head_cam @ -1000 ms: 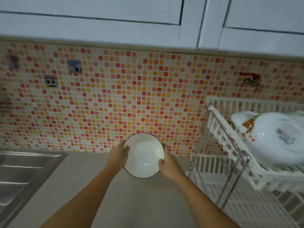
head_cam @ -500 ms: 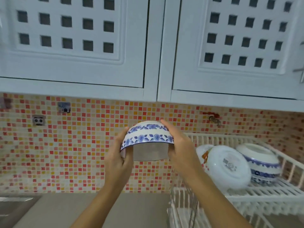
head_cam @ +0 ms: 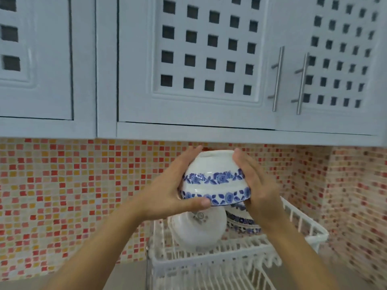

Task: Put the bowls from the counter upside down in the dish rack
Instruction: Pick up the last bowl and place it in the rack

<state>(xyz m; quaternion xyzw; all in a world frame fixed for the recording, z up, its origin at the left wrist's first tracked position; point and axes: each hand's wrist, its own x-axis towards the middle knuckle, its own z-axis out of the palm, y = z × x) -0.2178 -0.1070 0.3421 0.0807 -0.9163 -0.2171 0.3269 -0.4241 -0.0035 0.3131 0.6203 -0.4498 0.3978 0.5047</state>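
A white bowl with two blue flower bands [head_cam: 215, 178] is held upside down in the air, its foot on top. My left hand [head_cam: 167, 191] grips its left side and my right hand [head_cam: 255, 189] its right side. It hangs above the upper tier of the white dish rack [head_cam: 236, 252]. Under it in the rack lie a plain white bowl [head_cam: 199, 229], tilted with its base toward me, and a blue-patterned bowl [head_cam: 240, 222], partly hidden behind my right hand.
White wall cabinets with two metal handles [head_cam: 277, 80] hang close above the bowl. A red and orange mosaic wall [head_cam: 62, 195] runs behind. A strip of grey counter [head_cam: 129, 273] shows at the rack's left.
Both hands lifted the bowl off the counter, turned it rim-down and carried it right, over the rack. The view has swung up and to the right.
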